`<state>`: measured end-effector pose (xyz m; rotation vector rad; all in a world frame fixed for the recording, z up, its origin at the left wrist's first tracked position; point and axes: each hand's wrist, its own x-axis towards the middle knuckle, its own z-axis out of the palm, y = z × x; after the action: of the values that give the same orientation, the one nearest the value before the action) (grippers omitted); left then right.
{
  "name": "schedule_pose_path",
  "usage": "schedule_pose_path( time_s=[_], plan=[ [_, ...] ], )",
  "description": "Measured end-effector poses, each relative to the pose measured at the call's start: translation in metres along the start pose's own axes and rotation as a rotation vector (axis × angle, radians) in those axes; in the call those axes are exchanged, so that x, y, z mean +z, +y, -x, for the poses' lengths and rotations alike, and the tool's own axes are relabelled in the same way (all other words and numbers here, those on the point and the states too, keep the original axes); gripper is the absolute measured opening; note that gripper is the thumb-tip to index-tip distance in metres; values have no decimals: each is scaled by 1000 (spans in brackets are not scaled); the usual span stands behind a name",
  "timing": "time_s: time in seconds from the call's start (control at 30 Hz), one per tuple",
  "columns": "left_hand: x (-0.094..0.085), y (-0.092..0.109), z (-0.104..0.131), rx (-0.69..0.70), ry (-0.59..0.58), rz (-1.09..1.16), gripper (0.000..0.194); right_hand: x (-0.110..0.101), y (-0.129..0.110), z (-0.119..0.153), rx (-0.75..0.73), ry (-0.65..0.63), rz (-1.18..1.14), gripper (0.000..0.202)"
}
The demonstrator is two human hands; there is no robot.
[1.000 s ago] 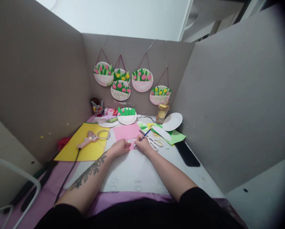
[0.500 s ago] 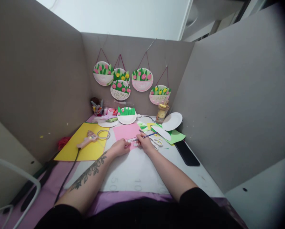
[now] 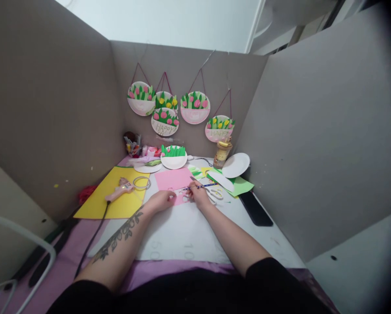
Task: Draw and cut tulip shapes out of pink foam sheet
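Observation:
A sheet of pink paper lies on the white work surface, its near part between my hands. My right hand grips a dark blue patterned pencil, its point over the near part of the sheet. At the left edge of that part is my left hand, fingers bent, with a small gap between thumb and index finger. Small pale shapes show on the pink between the hands, too small to make out. White-handled scissors lie just right of my right hand, partly hidden by it.
Left: a hot glue gun and a ring on yellow paper. Right: a black phone, green paper, paper plates and a drink cup. Behind stands a plate with paper grass; decorated plates hang above.
My left hand has drawn back slightly to the left, and its fingertips have parted a little. My right hand keeps the pencil at nearly the same spot. The view has shifted slightly.

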<state>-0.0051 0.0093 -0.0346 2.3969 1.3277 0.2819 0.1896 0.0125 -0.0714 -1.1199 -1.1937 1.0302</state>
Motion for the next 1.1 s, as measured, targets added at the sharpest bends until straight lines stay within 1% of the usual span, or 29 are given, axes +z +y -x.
schedule_pose_path(
  time_s=[0.07, 0.13, 0.2, 0.27, 0.33, 0.47, 0.57, 0.63, 0.73, 0.83, 0.9, 1.0, 1.1],
  plan=[
    [-3, -1, 2, -21, 6, -4, 35, 0, 0, 2, 11, -40, -11, 44],
    [-4, -2, 2, -53, 9, -28, 34, 0, 1, 3, 10, -69, 30, 43],
    [-5, -2, 2, -87, 6, -58, 32, -1, 1, 5, -39, -28, 142, 36],
    [-6, -3, 1, -125, -4, -83, 30, -3, 2, 6, -101, 54, 285, 27],
    [-7, -4, 1, -164, -16, -103, 27, -4, 2, 7, -114, 76, 375, 20],
    [-17, -8, 6, -223, -32, -154, 24, 6, 2, 11, -49, -49, 331, 20],
    [-25, -12, 11, -257, -34, -169, 23, 14, 1, 13, -105, -104, 295, 23],
    [-27, -14, 11, -275, -1, -170, 24, 15, 2, 11, -140, -95, 258, 26],
    [-22, -12, 8, -218, 81, -152, 29, 10, 3, 6, -132, -26, 197, 30],
    [-12, -9, 3, -128, 89, -159, 35, 7, 4, 4, -61, 1, 115, 33],
    [-7, -10, 0, -124, 78, -172, 35, 10, 2, 6, 0, -31, 62, 33],
    [-5, -17, -3, -136, 90, -153, 31, 18, -2, 10, 52, -126, 53, 28],
    [-6, -24, -3, -123, 94, -119, 31, 25, -4, 7, -22, -210, 150, 21]
  ],
)
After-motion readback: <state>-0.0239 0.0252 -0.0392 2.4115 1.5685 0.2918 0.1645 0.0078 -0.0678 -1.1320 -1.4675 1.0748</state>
